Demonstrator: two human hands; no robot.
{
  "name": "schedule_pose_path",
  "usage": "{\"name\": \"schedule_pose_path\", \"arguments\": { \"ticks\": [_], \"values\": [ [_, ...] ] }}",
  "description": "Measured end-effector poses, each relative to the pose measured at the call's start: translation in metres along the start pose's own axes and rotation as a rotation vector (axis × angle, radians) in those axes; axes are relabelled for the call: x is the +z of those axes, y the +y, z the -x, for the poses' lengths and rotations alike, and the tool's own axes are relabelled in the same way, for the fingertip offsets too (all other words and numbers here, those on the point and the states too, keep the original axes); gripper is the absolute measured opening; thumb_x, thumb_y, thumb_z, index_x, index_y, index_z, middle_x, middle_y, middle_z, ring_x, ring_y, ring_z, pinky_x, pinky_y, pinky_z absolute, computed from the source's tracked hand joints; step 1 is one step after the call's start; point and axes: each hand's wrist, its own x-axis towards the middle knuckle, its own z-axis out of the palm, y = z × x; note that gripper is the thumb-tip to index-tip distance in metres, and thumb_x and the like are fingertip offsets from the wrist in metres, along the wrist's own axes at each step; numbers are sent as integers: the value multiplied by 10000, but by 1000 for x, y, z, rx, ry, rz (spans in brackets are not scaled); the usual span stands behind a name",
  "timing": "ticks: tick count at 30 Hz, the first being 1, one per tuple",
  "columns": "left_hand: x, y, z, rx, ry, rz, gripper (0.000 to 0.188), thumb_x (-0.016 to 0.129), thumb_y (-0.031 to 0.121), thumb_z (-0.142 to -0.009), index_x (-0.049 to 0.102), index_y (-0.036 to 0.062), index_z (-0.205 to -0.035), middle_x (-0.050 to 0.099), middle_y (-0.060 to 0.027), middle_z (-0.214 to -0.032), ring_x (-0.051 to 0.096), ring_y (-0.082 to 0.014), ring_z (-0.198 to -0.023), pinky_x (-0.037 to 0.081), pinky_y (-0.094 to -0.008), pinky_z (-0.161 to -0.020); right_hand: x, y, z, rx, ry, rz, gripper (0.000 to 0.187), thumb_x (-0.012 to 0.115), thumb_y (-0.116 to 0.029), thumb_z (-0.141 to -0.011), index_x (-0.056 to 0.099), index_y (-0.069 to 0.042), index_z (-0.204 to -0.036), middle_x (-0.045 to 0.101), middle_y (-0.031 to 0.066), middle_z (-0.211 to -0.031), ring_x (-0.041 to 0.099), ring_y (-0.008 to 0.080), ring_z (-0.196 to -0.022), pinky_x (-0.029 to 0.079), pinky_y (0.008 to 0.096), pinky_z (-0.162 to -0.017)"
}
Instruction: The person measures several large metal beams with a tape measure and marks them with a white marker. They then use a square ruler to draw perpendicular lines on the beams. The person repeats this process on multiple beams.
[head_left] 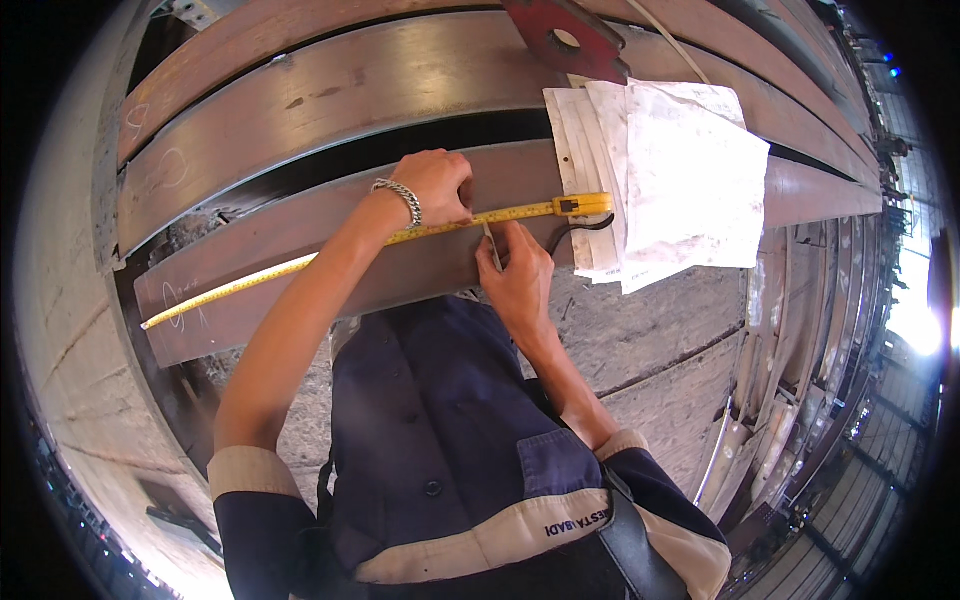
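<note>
A yellow tape measure (pixel 583 205) lies along a flat steel bar (pixel 390 275), its blade drawn out to the bar's left end. My left hand (pixel 432 185), with a chain bracelet at the wrist, is closed, its fingertips pressed on the tape's blade. Just below the blade, my right hand (pixel 520 278) pinches a thin pale stick (pixel 489 236), whose upper tip points at the blade's lower edge. The stick's exact kind is too small to tell. A dark strap curls from the tape's case.
A stack of white paper sheets (pixel 690 180) lies across the bar, right of the tape's case. Behind it rests a red metal piece (pixel 568 40) with a round hole. More long steel bars (pixel 400 70) run beyond a dark gap. Metal lengths (pixel 790 340) lie at the right.
</note>
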Motion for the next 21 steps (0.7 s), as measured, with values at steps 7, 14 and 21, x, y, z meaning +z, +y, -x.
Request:
{"name": "schedule_pose_path", "arguments": {
  "ticks": [7, 14, 21],
  "values": [
    [-1, 3, 2, -32, -13, 22, 223, 811, 270, -690, 787, 103, -835, 766, -121, -902, 735, -296, -886, 578, -395, -814, -4, -4, 0, 23, -59, 6, 206, 665, -57, -871, 631, -12, -1069, 677, 201, -910, 683, 399, -790, 526, 475, -692],
    [0, 1, 1, -11, -2, 13, 215, 809, 263, -692, 787, 102, -833, 768, -119, -898, 738, -298, -878, 579, -392, -810, -2, -5, -1, -6, -2, 11, 176, 702, -80, -852, 653, 24, -986, 677, 209, -840, 675, 358, -682, 519, 434, -643],
    [0, 1, -1, -11, -5, 15, 213, 807, 265, -697, 788, 106, -838, 768, -117, -898, 738, -293, -884, 579, -390, -812, -2, -4, 0, 15, -32, 4, 202, 682, -67, -869, 634, -1, -1054, 682, 200, -890, 689, 369, -752, 528, 454, -676]
  ]
}}
